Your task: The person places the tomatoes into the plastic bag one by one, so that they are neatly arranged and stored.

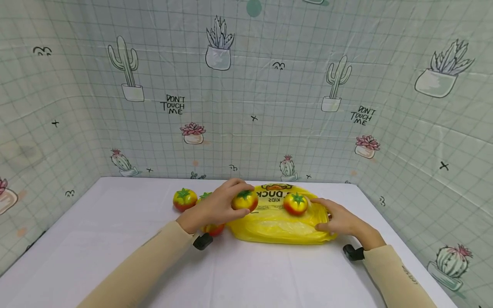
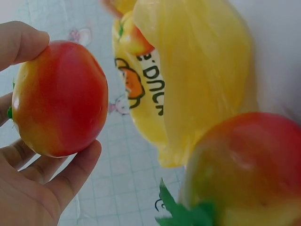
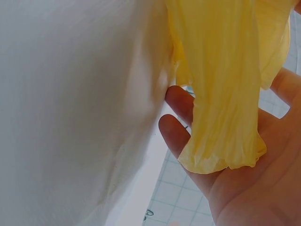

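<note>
My left hand (image 1: 221, 201) holds a red and yellow toy tomato (image 1: 245, 202) with a green leafy top, thumb and fingers curled round its sides. In the left wrist view that tomato (image 2: 61, 99) appears off the table. My right hand (image 1: 339, 218) grips the right end of a yellow plastic bag (image 1: 269, 231), with gathered plastic (image 3: 225, 94) lying across its fingers. Another tomato (image 1: 295, 204) rests on top of the bag, close to the right index finger. Beside the left hand sit a tomato (image 1: 184, 199), one partly hidden behind it (image 1: 204, 196) and one below it (image 1: 214, 230).
A white cloth (image 1: 96, 239) covers the table. Patterned curtain walls (image 1: 254, 98) with cactus drawings rise at the back and on both sides. Each wrist carries a small black camera, the left one (image 1: 203, 241) hanging near the lower tomato.
</note>
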Motion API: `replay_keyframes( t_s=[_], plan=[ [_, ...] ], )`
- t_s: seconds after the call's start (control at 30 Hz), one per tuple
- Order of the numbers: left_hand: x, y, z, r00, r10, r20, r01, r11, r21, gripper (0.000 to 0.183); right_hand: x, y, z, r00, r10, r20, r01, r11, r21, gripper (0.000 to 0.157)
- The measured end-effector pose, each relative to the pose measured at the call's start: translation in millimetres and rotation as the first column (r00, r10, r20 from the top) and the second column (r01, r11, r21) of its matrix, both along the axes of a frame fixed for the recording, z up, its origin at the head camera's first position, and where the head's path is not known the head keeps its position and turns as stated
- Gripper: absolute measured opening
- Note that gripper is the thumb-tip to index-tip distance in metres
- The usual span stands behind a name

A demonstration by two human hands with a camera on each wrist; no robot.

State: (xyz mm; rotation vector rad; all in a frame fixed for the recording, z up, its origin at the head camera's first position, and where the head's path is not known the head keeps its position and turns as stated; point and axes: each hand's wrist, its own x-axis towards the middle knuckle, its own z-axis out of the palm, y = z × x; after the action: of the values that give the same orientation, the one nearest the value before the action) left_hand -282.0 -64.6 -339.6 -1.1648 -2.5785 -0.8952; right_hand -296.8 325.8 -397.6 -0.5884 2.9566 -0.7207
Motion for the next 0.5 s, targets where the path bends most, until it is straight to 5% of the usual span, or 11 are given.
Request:
replay_keyframes(
  t_s=[0.5],
  plan=[
    [-13.4,27,4.2,0.999,-0.017,0.027,0.019,0.998,-0.062,0.050,-3.3,1,-0.9,1.000,-0.013,0.019,0.013,1.000,0.007,0.079]
  ],
)
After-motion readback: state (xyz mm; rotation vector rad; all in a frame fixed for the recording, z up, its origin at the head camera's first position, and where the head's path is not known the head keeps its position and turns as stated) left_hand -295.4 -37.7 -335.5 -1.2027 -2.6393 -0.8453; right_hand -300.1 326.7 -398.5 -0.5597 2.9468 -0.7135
